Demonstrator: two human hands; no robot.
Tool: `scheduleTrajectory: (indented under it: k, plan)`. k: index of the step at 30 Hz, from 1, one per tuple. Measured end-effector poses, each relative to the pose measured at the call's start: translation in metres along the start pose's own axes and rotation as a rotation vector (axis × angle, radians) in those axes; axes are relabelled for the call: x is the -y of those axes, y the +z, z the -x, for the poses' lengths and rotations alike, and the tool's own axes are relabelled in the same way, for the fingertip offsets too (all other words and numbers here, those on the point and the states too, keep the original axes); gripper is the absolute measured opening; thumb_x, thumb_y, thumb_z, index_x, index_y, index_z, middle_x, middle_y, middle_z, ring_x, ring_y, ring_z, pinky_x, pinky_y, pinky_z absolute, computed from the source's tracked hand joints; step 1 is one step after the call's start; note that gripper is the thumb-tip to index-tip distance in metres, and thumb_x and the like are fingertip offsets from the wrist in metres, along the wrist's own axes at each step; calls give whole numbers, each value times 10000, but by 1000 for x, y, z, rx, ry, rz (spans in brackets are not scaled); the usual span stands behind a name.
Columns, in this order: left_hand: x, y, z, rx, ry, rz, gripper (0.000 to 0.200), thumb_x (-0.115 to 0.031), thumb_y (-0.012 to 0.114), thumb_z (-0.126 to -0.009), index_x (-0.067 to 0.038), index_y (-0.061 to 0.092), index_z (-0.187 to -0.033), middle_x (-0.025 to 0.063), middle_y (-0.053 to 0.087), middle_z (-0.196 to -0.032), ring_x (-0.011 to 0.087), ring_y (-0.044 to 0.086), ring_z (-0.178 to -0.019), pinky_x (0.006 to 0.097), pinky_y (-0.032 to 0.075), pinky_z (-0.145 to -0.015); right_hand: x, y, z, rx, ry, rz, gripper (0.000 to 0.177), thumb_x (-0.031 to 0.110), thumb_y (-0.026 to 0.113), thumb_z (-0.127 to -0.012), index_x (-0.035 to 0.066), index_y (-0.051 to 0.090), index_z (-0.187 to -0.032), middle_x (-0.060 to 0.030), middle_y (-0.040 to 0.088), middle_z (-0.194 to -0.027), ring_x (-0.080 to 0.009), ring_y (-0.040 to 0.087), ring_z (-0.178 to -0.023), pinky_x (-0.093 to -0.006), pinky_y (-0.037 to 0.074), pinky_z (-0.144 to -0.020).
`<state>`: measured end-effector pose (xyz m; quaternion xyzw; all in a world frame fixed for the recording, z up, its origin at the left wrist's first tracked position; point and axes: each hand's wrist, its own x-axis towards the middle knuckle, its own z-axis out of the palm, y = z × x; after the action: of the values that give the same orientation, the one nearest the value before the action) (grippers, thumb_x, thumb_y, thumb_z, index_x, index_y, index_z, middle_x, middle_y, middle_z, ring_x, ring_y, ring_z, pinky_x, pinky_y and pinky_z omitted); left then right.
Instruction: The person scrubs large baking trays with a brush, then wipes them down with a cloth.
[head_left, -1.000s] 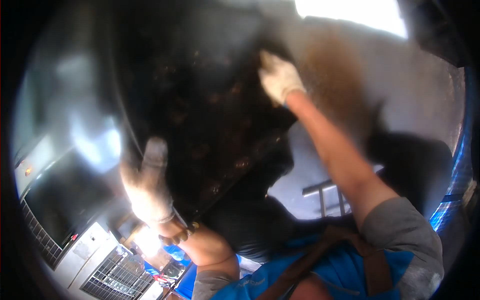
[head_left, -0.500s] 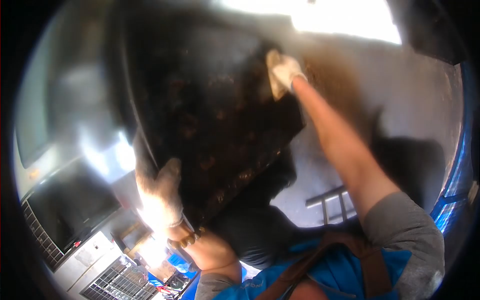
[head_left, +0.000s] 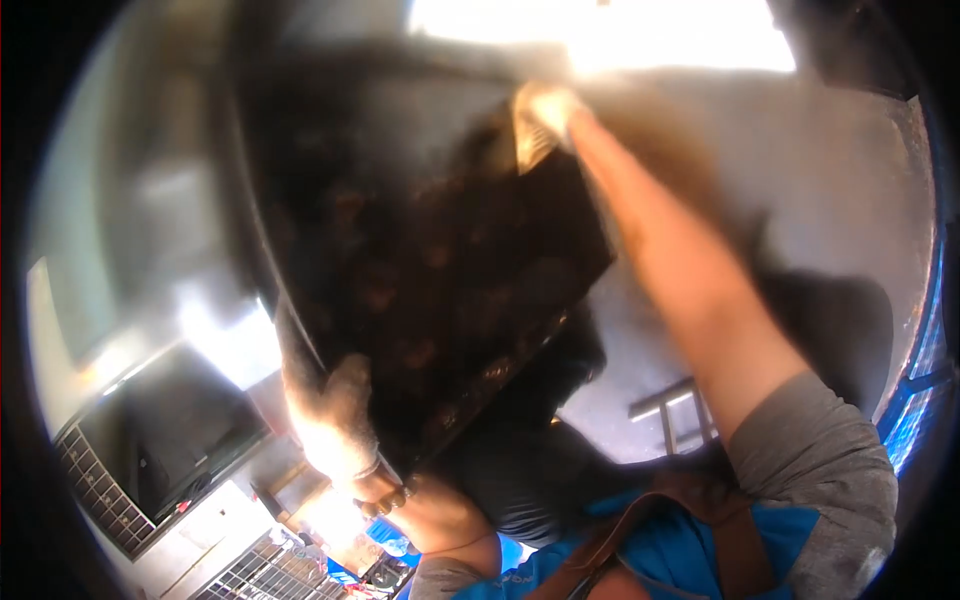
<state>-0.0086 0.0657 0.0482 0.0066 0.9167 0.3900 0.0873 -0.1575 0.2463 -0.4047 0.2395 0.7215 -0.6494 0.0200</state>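
Observation:
A large dark panel (head_left: 430,270) with brownish spots fills the middle of the head view. My left hand (head_left: 335,415), in a pale glove, grips its left edge near the lower corner, with the thumb over the dark face. A beaded bracelet (head_left: 385,498) circles that wrist. At the panel's far right edge, my right hand (head_left: 548,108), gloved too, is closed on a yellowish flat pad (head_left: 530,135) laid against the surface. Glare and blur hide the separate fingers.
Below the right arm stands a grey metal frame (head_left: 675,415) on the floor. Blue mesh (head_left: 915,420) lines the right side. At the lower left are a black screen-like panel (head_left: 185,425), a wire grid (head_left: 265,578) and cluttered small items. Bright light enters at the top.
My right hand and the pad have moved up and slightly left, toward the far edge of the panel. My left hand appears slightly lower and to the right, still on the edge.

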Motion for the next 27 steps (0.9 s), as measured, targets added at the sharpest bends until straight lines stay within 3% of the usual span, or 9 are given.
scheduleTrajectory:
  k: [3, 11, 15, 17, 18, 19, 23, 24, 27]
  plan:
    - [-6, 1, -2, -72, -37, -109, 832, -25, 477, -640, 13, 456, -1470, 178, 621, -1289, 281, 575, -1210, 370, 380, -1106, 49, -20, 7, 239, 184, -332, 342, 236, 545, -911, 2, 677, -1123, -142, 726, -1112, -272, 696, -1017, -362, 542, -902]
    - [3, -15, -6, -81, 47, -313, 767, -15, 577, -775, -32, 405, -1523, 184, 554, -1409, 265, 525, -1299, 366, 373, -1123, 308, -45, 68, 121, -516, 116, 291, 287, 555, -832, 61, 714, -922, -169, 717, -835, -311, 706, -856, -394, 547, -798]
    - [28, -13, 7, 51, 158, -179, 721, -48, 619, -872, -38, 375, -1551, 177, 569, -1395, 225, 563, -1248, 350, 449, -1047, 317, -19, 100, 30, -768, 128, 387, 471, 544, -949, 144, 726, -849, -139, 709, -792, -333, 686, -799, -432, 544, -727]
    - [49, -24, 4, 20, 218, -188, 618, -98, 600, -926, -10, 418, -1511, 133, 607, -1262, 169, 599, -1089, 300, 500, -917, 286, -14, 145, 130, -964, -126, 172, 236, 585, -888, 184, 744, -932, -88, 751, -934, -294, 715, -888, -398, 570, -779]
    - [57, -32, 3, -29, 169, -224, 637, -216, 607, -938, -10, 418, -1511, 95, 615, -1163, 132, 582, -977, 268, 491, -828, 271, -15, 170, 69, -1094, 59, 197, 118, 592, -797, 183, 743, -907, -84, 751, -942, -288, 719, -908, -391, 579, -779]
    - [64, -39, 1, -75, 119, -259, 676, -335, 613, -950, -10, 419, -1510, 58, 623, -1064, 94, 566, -864, 236, 482, -738, 265, -8, 193, 90, -1079, 160, 181, 91, 601, -765, 167, 734, -862, -105, 738, -877, -289, 720, -894, -400, 582, -766]
    - [103, -74, -7, -36, 239, -103, 681, -208, 512, -973, -19, 284, -1586, -54, 448, -808, 30, 395, -667, 156, 349, -594, 237, -4, 281, 389, -1319, 256, 115, 225, 623, -806, 136, 692, -780, -40, 683, -758, -219, 671, -788, -363, 536, -673]
    - [106, -77, -12, -21, 362, -197, 674, -197, 515, -978, -17, 284, -1585, -52, 445, -816, 31, 394, -681, 152, 354, -608, 228, -4, 295, 547, -1306, 235, 110, 215, 621, -812, 131, 690, -828, -36, 676, -772, -205, 666, -812, -336, 527, -677]
    - [77, -75, -21, -68, 168, -217, 571, -299, 524, -1049, -4, 408, -1524, 92, 579, -1283, 148, 575, -1087, 249, 476, -901, 196, 1, 318, 449, -1187, 119, 187, 157, 654, -774, 96, 660, -950, -42, 647, -792, -223, 661, -800, -347, 535, -652]
